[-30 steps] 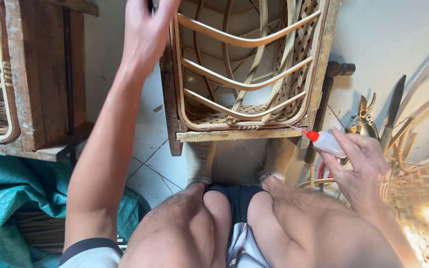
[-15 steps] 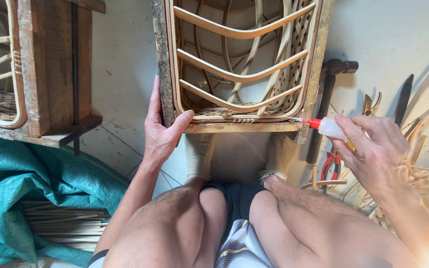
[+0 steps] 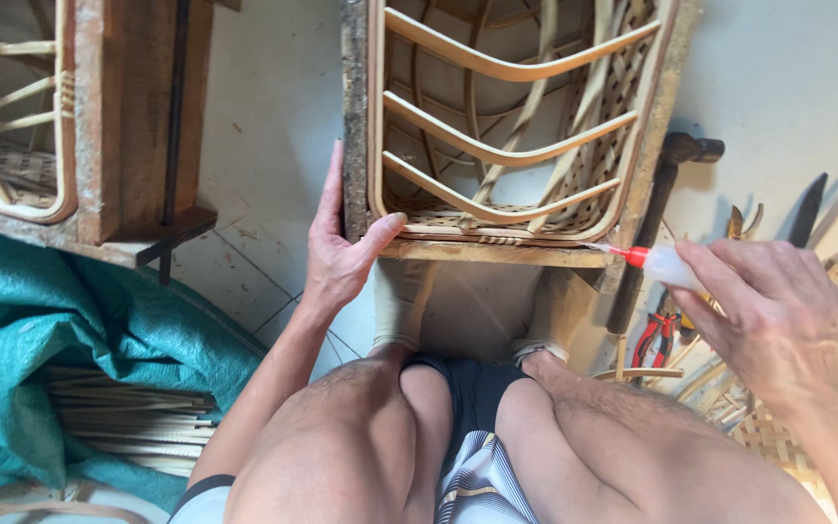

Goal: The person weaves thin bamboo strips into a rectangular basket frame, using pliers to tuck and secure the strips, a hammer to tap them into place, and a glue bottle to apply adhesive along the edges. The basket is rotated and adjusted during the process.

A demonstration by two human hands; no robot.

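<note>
A rattan chair frame (image 3: 497, 116) with curved cane slats and woven cane sits in a rough wooden frame in front of my knees. My left hand (image 3: 341, 243) grips its near left corner, thumb over the front wooden rail (image 3: 497, 253). My right hand (image 3: 778, 311) holds a small white glue bottle (image 3: 669, 266) with a red nozzle. The nozzle tip touches the right end of the front rail, by the woven cane edge.
A second wood and rattan frame (image 3: 99, 126) stands at the left. A teal cloth (image 3: 70, 340) covers a bundle of cane strips (image 3: 128, 417) at lower left. A hammer (image 3: 657, 213), red-handled pliers (image 3: 654, 335), a blade (image 3: 807, 209) and a woven panel (image 3: 778, 437) lie at the right on the pale floor.
My left hand came down from the top of the chair frame and took hold of its near left corner. My right hand brought the glue nozzle up to the front rail.
</note>
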